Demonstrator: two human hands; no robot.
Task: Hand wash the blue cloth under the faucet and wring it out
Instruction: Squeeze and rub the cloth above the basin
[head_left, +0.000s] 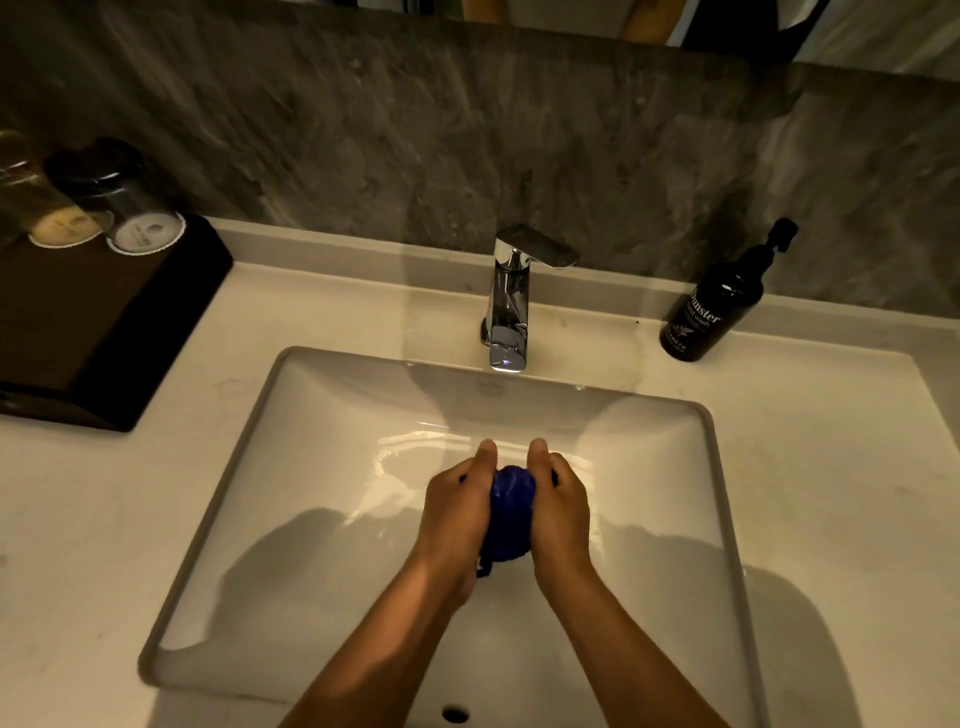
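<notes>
Cloth: the blue cloth (511, 512) is sitting bunched into a tight wad between the two hands, over the middle of the basin and well forward of the spout; a small tail of it is hanging out below the wad on the left-hand side.
Left hand: the left hand (457, 506) is closing around the left side of the wad, thumb pointing toward the faucet and fingers wrapping under, out of sight.
Right hand: the right hand (558, 506) is gripping the right side of the same wad, thumb likewise pointing forward, fingers curling around the cloth (only a dark sliver of fabric is showing past the knuckles).
Sink: the white rectangular sink (322, 395) is lying recessed in a pale countertop (831, 467); its floor is gleaming around the hands, though wet or merely glossy cannot be told.
Faucet: the chrome faucet (511, 301) is standing upright behind the basin; no stream is showing beneath its spout.
Soap: a dark hand wash bottle (714, 306) with a pump top is standing on the counter to the right of the faucet, apart from it.
Tray: a dark tray (104, 322) is sitting at the left rear of the counter, carrying two upturned glasses (124, 208) on paper coasters.
</notes>
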